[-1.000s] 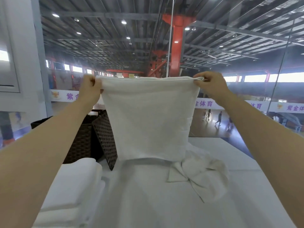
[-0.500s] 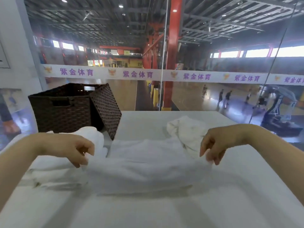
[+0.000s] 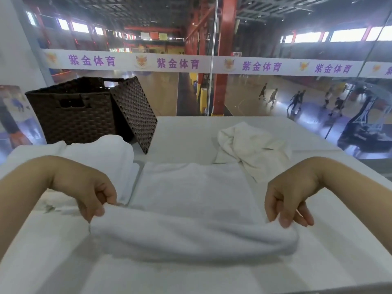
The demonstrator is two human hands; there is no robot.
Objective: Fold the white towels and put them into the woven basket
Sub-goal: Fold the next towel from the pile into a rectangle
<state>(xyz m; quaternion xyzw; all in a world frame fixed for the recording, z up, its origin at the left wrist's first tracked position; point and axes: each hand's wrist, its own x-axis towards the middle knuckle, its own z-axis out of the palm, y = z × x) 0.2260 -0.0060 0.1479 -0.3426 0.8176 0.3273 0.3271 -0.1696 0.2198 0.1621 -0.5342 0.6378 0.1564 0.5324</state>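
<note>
**Both hands pinch near edge of towel on table**

Centre frame: white towel point(image 3: 191, 200) lies flat on white table point(image 3: 191, 132), its near edge rolled up into a thick fold across lower centre. Left hand point(image 3: 89, 194), lower left, fingers curled, pinches the fold's left end. Right hand point(image 3: 286, 200), lower right, pinches the right end with thumb and fingertips; other fingers loosely bent. Both forearms bare, coming in from frame sides.

Folded stack point(image 3: 106, 160) of white towels sits left of centre, just beside the flat towel's left edge. Crumpled towel point(image 3: 252, 149) at right of centre, touching the flat towel's far right corner. Dark woven basket point(image 3: 72, 115) upper left, at the table's far side, open top. Its lid point(image 3: 135, 111) leans tilted against the basket's right side. Glass wall behind, sports hall beyond.
</note>
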